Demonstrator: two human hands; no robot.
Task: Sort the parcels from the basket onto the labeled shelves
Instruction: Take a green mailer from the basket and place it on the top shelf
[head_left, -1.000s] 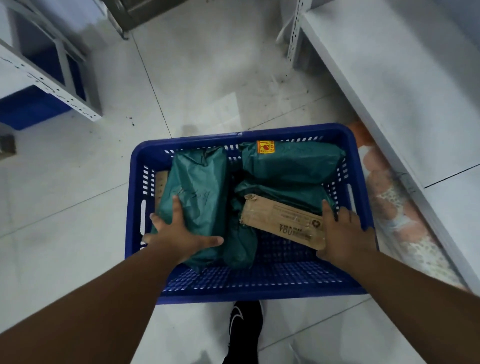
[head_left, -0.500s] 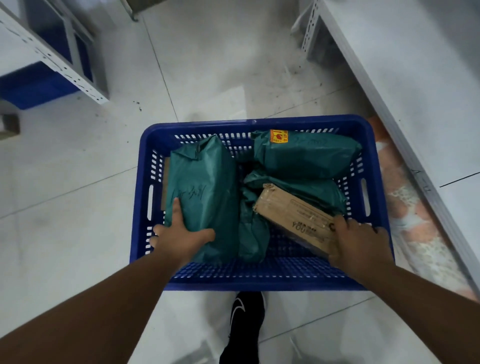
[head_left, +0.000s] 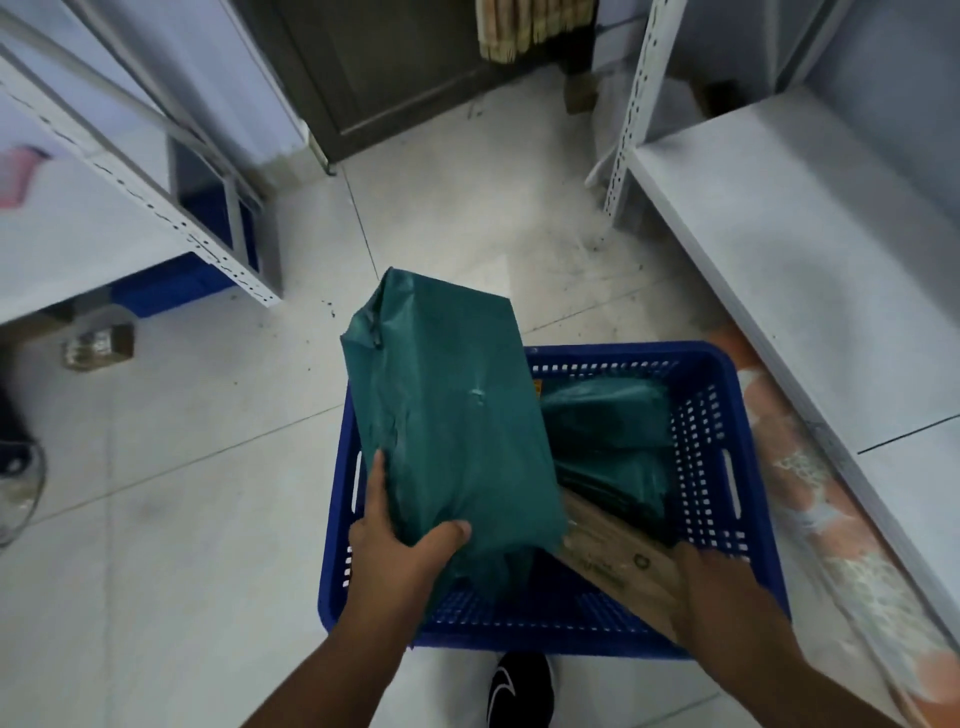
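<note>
White shelves stand right and left of the tiled floor. The blue basket sits near, with green parcels inside. The left hand grips a large green parcel raised over the basket's left side; the right hand clasps a brown parcel. Pick-up step; next, likely read its label and carry it to the right shelf

The tiled floor is carrying the blue basket at 5 o'clock, with shelving units flanking it.
</note>
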